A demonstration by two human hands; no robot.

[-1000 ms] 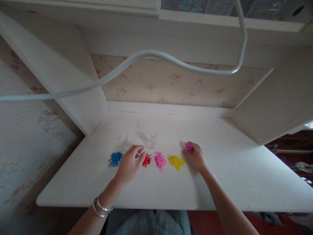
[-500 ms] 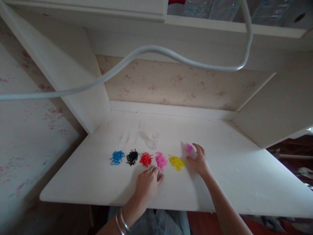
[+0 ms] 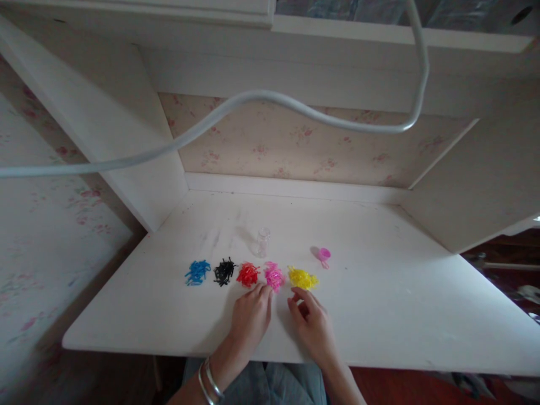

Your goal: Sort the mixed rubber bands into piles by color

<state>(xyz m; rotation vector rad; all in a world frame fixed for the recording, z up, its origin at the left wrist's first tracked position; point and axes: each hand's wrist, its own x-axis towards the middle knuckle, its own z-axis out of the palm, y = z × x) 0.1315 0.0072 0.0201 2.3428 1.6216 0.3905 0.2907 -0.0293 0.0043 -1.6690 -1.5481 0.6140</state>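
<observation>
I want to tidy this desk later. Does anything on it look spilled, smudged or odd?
Faint dark streaks stand out on the white desk, beyond the blue pile and black pile; they look like smudges against the pale surface, though their cause isn't clear. No obvious spill shows.

Five coloured piles are ranged in a row on a white desk [image 3: 400, 315].
The left hand [image 3: 252, 315] is held at the near edge of the pink pile [image 3: 274, 275], the right hand [image 3: 311, 323], loosely curled, just before the yellow pile [image 3: 302, 278]; blue [image 3: 197, 272], black [image 3: 224, 272] and red [image 3: 248, 274] piles are set leftward, a clear bottle [image 3: 264, 243] and pink cup [image 3: 324, 254] behind.
</observation>
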